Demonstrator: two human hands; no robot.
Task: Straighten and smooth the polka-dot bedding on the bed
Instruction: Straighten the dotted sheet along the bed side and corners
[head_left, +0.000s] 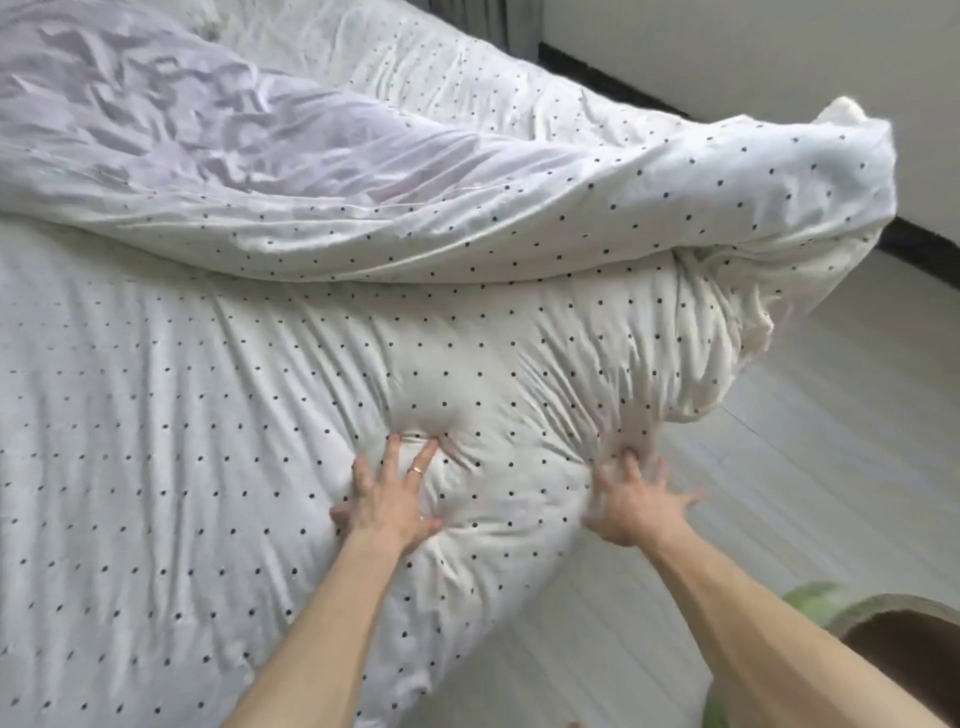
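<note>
The white polka-dot bedding (171, 415) covers the bed and is bunched at the near right corner. A thick fold of the duvet (597, 208) lies doubled back across the bed, showing a pale lilac underside (156, 119). My left hand (387, 499) presses flat on the puffy corner, fingers spread, a ring on one finger. My right hand (636, 501) is blurred, fingers apart, its fingertips touching the gathered fabric at the corner's right edge. Wrinkles radiate from both hands.
Pale wooden floor (779, 493) runs along the bed's right side. A white wall with a dark skirting board (919, 244) stands beyond it. A green and brown round object (883, 629) sits at the lower right, near my right forearm.
</note>
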